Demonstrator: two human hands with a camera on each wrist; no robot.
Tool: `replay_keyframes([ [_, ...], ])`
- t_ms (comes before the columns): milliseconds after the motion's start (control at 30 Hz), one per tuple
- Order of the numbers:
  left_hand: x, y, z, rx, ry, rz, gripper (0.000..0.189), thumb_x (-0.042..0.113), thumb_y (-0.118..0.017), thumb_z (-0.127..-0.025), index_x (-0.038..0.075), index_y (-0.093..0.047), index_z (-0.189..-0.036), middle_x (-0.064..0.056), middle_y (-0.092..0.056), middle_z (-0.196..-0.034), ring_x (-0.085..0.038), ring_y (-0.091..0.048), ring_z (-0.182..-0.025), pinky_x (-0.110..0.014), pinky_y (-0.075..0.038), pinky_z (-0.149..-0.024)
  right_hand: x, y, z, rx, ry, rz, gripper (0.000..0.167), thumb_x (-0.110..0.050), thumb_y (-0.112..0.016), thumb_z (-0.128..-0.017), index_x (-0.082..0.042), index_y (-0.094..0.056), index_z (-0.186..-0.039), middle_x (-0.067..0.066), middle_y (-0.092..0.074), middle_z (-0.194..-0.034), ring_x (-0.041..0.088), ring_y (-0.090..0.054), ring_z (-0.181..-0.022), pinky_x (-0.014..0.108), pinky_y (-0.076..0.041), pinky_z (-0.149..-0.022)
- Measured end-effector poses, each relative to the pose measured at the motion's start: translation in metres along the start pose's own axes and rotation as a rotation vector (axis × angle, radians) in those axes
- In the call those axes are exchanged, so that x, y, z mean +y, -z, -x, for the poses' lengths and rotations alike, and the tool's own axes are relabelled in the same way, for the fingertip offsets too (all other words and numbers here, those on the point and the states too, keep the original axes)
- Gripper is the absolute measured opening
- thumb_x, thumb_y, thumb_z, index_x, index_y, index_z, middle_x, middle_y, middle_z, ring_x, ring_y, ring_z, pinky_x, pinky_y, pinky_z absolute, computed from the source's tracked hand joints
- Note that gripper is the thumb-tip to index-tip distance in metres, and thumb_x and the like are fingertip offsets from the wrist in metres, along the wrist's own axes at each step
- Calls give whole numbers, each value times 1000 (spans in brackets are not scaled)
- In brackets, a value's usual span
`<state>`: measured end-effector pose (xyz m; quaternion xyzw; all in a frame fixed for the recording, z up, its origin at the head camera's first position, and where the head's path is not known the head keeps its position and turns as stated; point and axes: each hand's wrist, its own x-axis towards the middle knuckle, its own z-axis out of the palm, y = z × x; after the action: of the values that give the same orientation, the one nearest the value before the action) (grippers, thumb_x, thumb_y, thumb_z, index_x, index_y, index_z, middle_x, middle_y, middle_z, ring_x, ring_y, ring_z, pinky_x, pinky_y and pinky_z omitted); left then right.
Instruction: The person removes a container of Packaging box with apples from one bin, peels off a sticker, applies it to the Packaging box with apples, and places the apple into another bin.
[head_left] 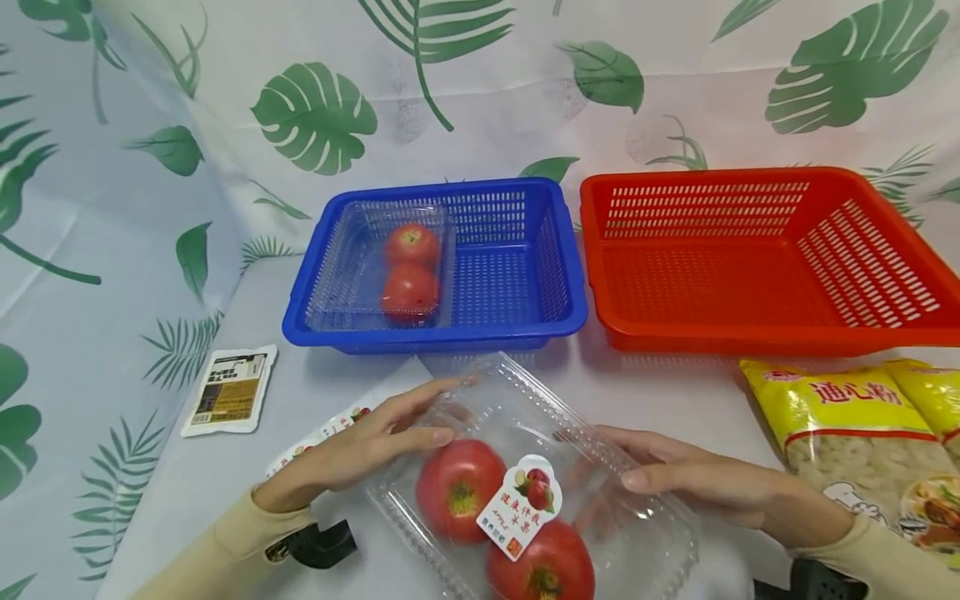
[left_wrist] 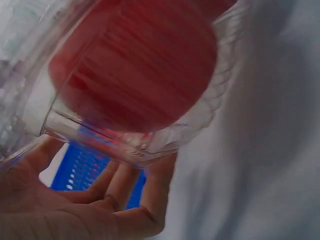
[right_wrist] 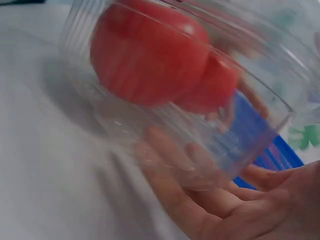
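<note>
Both hands hold a clear plastic clamshell box (head_left: 645,533), tilted above the table, with two red apples (head_left: 459,487) inside. A white label (head_left: 521,507) with apple pictures sits on the lid. My left hand (head_left: 375,442) grips the left side, thumb on top; in the left wrist view its fingers (left_wrist: 159,195) curl under the box's edge. On the opposite side my right hand (head_left: 697,475) grips the box, thumb on top and fingers (right_wrist: 175,195) beneath. Under my left hand lies a label strip (head_left: 397,385) with apple pictures, partly hidden.
Behind the hands stands a blue basket (head_left: 558,308) bearing another clear box (head_left: 345,275) with two apples. A red basket (head_left: 705,292) is to its right. Yellow pasta bags (head_left: 847,417) lie at the right, and a small white-edged packet (head_left: 230,392) at the left.
</note>
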<state>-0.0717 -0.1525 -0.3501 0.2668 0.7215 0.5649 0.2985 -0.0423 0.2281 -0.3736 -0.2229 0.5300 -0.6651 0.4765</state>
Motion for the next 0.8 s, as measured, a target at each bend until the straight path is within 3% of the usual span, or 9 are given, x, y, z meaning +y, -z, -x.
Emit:
replay_keyframes([
  [133,12,4,-3,-62,4,-62,57,34,-54,-108,25,-39,-162,-3,-53,-155,-24,-55,-137,-49,-46,-111,0,-19,-8,47,-48,13,79,-31,-52,-106,-6,-9,-167,16,-49,-150,43,-66,-118,50,-56,-101],
  [233,20,8,-2,-42,39,-63,55,35,-55,-108,21,-43,-160,-6,-59,-149,-26,-56,-136,-51,-48,-110,-1,-30,-12,123,-65,36,81,-33,-52,-106,-6,-7,-168,16,-49,-149,42,-69,-112,47,-57,-97],
  [433,37,16,4,121,84,73,57,42,-44,-110,12,-45,-159,-12,-54,-154,-35,-53,-139,-59,-44,-112,1,-40,-11,228,-8,-58,74,-34,-42,-108,-3,-7,-166,17,-56,-141,42,-69,-110,51,-58,-94],
  [533,43,18,5,222,58,190,68,52,-41,-109,9,-36,-162,-15,-47,-159,-34,-49,-143,-57,-47,-109,2,-39,-5,301,16,-102,75,-39,-37,-108,-3,-4,-165,13,-59,-137,35,-66,-115,51,-56,-97],
  [600,44,15,5,246,39,254,75,58,-41,-107,9,-31,-163,-19,-46,-158,-36,-48,-142,-53,-50,-106,2,-38,1,358,40,-105,68,-41,-32,-108,-9,-10,-165,11,-60,-134,30,-63,-117,50,-54,-96],
  [733,45,1,8,164,4,324,87,63,-46,-104,12,-15,-167,-20,-30,-165,-40,-37,-149,-52,-51,-104,-3,-40,6,513,52,-86,59,-48,-28,-109,-17,-22,-159,4,-56,-132,23,-58,-118,48,-51,-95],
  [800,47,-6,11,104,-15,328,91,61,-51,-103,15,-7,-168,-20,-19,-169,-44,-31,-151,-55,-48,-108,-9,-44,5,566,56,-98,63,-52,-27,-109,-18,-16,-161,6,-48,-143,27,-55,-123,51,-50,-98],
])
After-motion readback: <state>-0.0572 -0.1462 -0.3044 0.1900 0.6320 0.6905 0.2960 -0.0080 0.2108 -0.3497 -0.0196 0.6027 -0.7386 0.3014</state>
